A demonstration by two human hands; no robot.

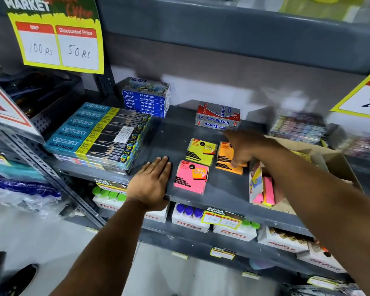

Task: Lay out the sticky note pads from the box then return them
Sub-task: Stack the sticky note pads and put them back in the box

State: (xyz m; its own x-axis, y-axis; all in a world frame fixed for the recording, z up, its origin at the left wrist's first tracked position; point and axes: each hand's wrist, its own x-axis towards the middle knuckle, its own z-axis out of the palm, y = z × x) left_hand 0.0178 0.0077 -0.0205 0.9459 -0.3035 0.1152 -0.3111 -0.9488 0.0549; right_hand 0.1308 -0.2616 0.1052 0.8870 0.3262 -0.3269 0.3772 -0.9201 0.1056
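Pressing down on the orange pad (226,161), the right hand (245,149) has its fingertips on the pad's near edge, thumb side up; whether it is setting the pad down or pinching to lift it I cannot tell, since the fingers cover the contact. The left hand (151,182) lies flat and released, palm down on the shelf (171,135), gripping nothing.

Between the two hands sit the other pads: a pink pad (190,177) just beside the left hand's fingers, and a yellow pad (201,151) behind it, just left of the orange one. All three lie flat in their wrappers, close together but apart.

Under the right forearm is the box (333,161), open, with more pads (265,191) standing on edge inside. Left of the left hand is a stack of pencil boxes (98,133); beyond the right hand, pen boxes (218,117).

The pink pad lies near the shelf's front lip, so a careless sweep of either hand could push it off to the floor. The right forearm crossing over the box could also catch its flap and drag the box, which already hangs partly over the edge.
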